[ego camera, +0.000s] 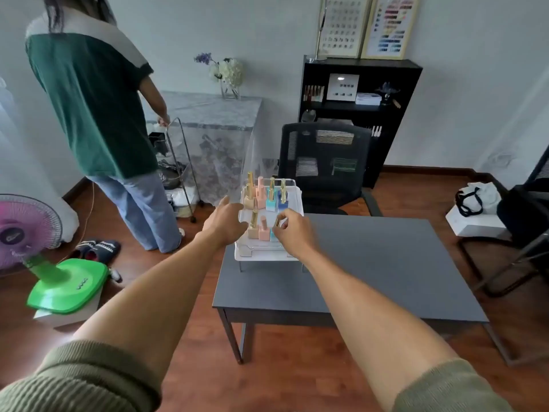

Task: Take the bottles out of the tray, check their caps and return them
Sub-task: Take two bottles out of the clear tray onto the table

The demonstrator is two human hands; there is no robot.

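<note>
Where the dark matte desk (pixel 371 263) meets its far left corner, a clear, glossy plastic tray (pixel 267 254) stands on short legs, its near rim close to the desk's left edge. Square-bodied bottles with slim caps stand upright in it: a back cluster (pixel 269 193) in peach, pink, teal and blue, mostly gold-capped, and a front row near the tray's middle. The front row holds a beige bottle (pixel 253 228) with a gold cap, a pink bottle (pixel 264 230) with a matching pink cap, and a third bottle (pixel 276 226), largely hidden.

The desk's right half and near edge lie bare and smooth. A mesh office chair (pixel 325 165) stands just beyond the far edge.

Both forearms reach forward, ribbed olive sleeves pushed up. The left hand (pixel 227 223) sits at the tray's left rim, fingers relaxed and extended, holding nothing. The right hand (pixel 292 230) has curled fingertips pinching the third bottle's gold cap.
</note>
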